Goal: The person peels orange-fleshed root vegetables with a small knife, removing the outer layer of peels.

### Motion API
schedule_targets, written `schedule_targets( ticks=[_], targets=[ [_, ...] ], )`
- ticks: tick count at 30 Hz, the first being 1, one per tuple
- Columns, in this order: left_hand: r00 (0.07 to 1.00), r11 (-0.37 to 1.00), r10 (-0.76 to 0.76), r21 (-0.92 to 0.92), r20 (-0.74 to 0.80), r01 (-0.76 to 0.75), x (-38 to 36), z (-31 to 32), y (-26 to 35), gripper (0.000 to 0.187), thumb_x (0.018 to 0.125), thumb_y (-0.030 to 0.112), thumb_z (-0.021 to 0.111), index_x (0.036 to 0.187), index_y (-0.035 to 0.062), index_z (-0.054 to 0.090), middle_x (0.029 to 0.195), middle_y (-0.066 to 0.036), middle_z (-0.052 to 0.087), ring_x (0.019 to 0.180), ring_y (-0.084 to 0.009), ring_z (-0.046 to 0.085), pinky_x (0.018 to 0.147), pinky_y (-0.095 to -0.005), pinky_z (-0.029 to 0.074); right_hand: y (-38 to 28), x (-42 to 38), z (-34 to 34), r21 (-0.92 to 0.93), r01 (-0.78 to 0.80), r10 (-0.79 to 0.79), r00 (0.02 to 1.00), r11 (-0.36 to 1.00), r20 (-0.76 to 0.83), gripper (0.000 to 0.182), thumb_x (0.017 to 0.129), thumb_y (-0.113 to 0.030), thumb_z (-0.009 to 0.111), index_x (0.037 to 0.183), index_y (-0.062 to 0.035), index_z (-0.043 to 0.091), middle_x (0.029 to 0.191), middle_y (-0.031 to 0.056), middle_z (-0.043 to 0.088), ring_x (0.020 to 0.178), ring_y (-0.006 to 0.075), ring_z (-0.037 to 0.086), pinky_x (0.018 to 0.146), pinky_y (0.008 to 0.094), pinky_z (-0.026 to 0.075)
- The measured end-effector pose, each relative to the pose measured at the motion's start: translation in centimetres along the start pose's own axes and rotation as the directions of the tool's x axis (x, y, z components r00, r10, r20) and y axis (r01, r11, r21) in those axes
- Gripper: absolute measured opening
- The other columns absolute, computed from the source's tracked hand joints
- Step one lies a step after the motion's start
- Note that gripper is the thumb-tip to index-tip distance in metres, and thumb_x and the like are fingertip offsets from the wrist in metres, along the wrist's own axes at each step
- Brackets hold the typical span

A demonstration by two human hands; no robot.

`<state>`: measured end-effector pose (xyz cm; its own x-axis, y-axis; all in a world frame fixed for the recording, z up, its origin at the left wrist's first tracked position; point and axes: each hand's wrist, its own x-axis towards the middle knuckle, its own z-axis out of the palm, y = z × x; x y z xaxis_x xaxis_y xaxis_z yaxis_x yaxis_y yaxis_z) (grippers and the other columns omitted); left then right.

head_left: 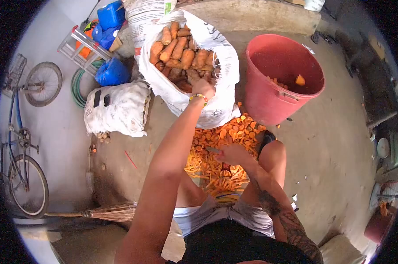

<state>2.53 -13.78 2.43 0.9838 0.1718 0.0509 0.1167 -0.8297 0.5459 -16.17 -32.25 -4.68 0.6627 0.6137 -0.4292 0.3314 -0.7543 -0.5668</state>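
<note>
- The big white woven plastic sack (216, 103), rolled open and packed with long orange carrots (181, 53), leans on the concrete floor (340, 141) just beside the person's knees; a hard tug on one wedged carrot could tip it and spill the load toward the red bucket.
- The large red plastic bucket (269, 99) stands just right of the sack with only a few orange pieces in its bottom; it sits close to the raised knee, so a careless shift of the leg could knock it.
- The spread of orange carrot peelings and cut discs (221, 149) covers the floor between the legs, touching the sack's foot; it is likely slippery underfoot.
- The left hand (202, 86) reaches into the sack's mouth, fingers curled down among the carrots; I cannot tell whether it has closed on one.
- The right hand (234, 154) is closed around what seems to be a small knife or peeler (214, 150), though the tool is blurred; held low over the bare thigh, a slip there could cut skin.
</note>
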Motion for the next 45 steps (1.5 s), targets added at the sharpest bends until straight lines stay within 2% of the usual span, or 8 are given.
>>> schedule_targets(
  ticks=[5, 11, 14, 21, 28, 33, 42, 45],
  targets=[
    [0.964, 0.957, -0.159, 0.271, 0.212, 0.098, 3.2, 1.0, -1.3, 0.044, 0.087, 0.038, 0.065, 0.111, 0.0020, 0.071, 0.122, -0.023, 0.066, 0.118, -0.0376, 0.061, 0.101, -0.0430, 0.048, 0.0, 0.6, 0.1, -0.012, 0.031, -0.031, 0.999, 0.999, 0.015, 0.044, 0.089, -0.051, 0.064, 0.095, -0.0082, 0.066, 0.083, 0.0129, 0.071, 0.081, 0.0329, 0.069, 0.070, 0.0468, 0.052],
    [0.980, 0.927, -0.146, -0.363, -0.133, 0.089, -1.6, -6.3, -0.4, 0.054, 0.077, 0.038, 0.075, 0.108, -0.0054, 0.067, 0.093, -0.022, 0.073, 0.090, -0.0334, 0.071, 0.080, -0.0376, 0.056, 0.7, 0.9, -0.3, 0.083, -0.010, 0.016, 0.998, 0.997, -0.066, 0.049, 0.093, -0.054, 0.059, 0.101, -0.0050, 0.063, 0.087, 0.0168, 0.071, 0.083, 0.0344, 0.069, 0.074, 0.0460, 0.052],
    [0.996, 0.288, -0.066, -0.955, 0.061, 0.078, -4.7, -9.6, -2.4, 0.030, 0.092, 0.029, 0.069, 0.112, 0.0065, 0.064, 0.098, -0.004, 0.070, 0.086, -0.0130, 0.068, 0.066, -0.0263, 0.054, 0.5, 0.6, -0.5, 0.164, 0.010, 0.031, 0.969, 0.986, -0.246, 0.053, 0.096, -0.055, 0.055, 0.102, -0.0025, 0.061, 0.085, 0.0168, 0.069, 0.082, 0.0318, 0.069, 0.073, 0.0425, 0.052],
    [0.937, 0.173, 0.204, -0.953, 0.282, 0.249, -16.3, -8.7, -6.7, 0.044, 0.096, 0.027, 0.063, 0.130, 0.0002, 0.055, 0.118, -0.009, 0.066, 0.098, -0.0158, 0.067, 0.076, -0.0295, 0.055, -1.0, -0.1, -2.6, 0.560, 0.262, 0.054, 0.873, 0.786, -0.484, 0.054, 0.098, -0.054, 0.057, 0.098, 0.0006, 0.062, 0.075, 0.0091, 0.058, 0.069, 0.0203, 0.056, 0.063, 0.0396, 0.045],
    [0.944, -0.031, 0.255, -0.974, 0.209, 0.224, -23.6, -2.2, -9.7, 0.053, 0.089, 0.004, 0.066, 0.138, -0.0028, 0.047, 0.138, -0.015, 0.055, 0.128, -0.0281, 0.055, 0.110, -0.0417, 0.043, -1.1, -0.5, -0.9, 0.700, 0.347, -0.165, 0.934, 0.624, -0.316, 0.059, 0.092, -0.053, 0.067, 0.111, 0.0021, 0.060, 0.093, 0.0043, 0.062, 0.086, 0.0133, 0.057, 0.078, 0.0319, 0.049],
    [0.914, 0.003, 0.267, -0.949, 0.306, 0.317, -25.1, -1.9, -9.6, 0.056, 0.088, -0.001, 0.068, 0.140, -0.0014, 0.047, 0.136, -0.012, 0.057, 0.126, -0.0240, 0.055, 0.108, -0.0393, 0.043, -2.0, -0.6, 0.5, 0.662, 0.522, -0.296, 0.852, 0.537, -0.432, 0.065, 0.091, -0.053, 0.067, 0.122, 0.0034, 0.057, 0.099, 0.0070, 0.065, 0.090, 0.0166, 0.059, 0.080, 0.0338, 0.050],
    [0.941, 0.040, 0.146, -0.953, 0.304, 0.301, -25.0, -0.6, -10.1, 0.050, 0.088, 0.004, 0.068, 0.134, -0.0003, 0.048, 0.127, -0.010, 0.060, 0.116, -0.0213, 0.061, 0.098, -0.0381, 0.050, -4.7, -3.1, -1.9, 0.365, 0.039, 0.042, 0.976, 0.930, -0.213, 0.064, 0.097, -0.059, 0.055, 0.104, 0.0027, 0.070, 0.080, 0.0115, 0.067, 0.079, 0.0189, 0.064, 0.072, 0.0377, 0.051],
    [0.875, -0.022, 0.153, -0.884, 0.459, 0.467, -25.1, 0.0, -10.8, 0.047, 0.094, 0.021, 0.063, 0.135, 0.0027, 0.047, 0.123, -0.008, 0.062, 0.112, -0.0213, 0.063, 0.091, -0.0394, 0.054, -3.1, -1.7, -0.2, 0.546, 0.318, -0.033, 0.883, 0.775, -0.468, 0.060, 0.099, -0.055, 0.053, 0.106, 0.0020, 0.070, 0.078, 0.0105, 0.067, 0.077, 0.0182, 0.065, 0.068, 0.0372, 0.053]
  ],
)
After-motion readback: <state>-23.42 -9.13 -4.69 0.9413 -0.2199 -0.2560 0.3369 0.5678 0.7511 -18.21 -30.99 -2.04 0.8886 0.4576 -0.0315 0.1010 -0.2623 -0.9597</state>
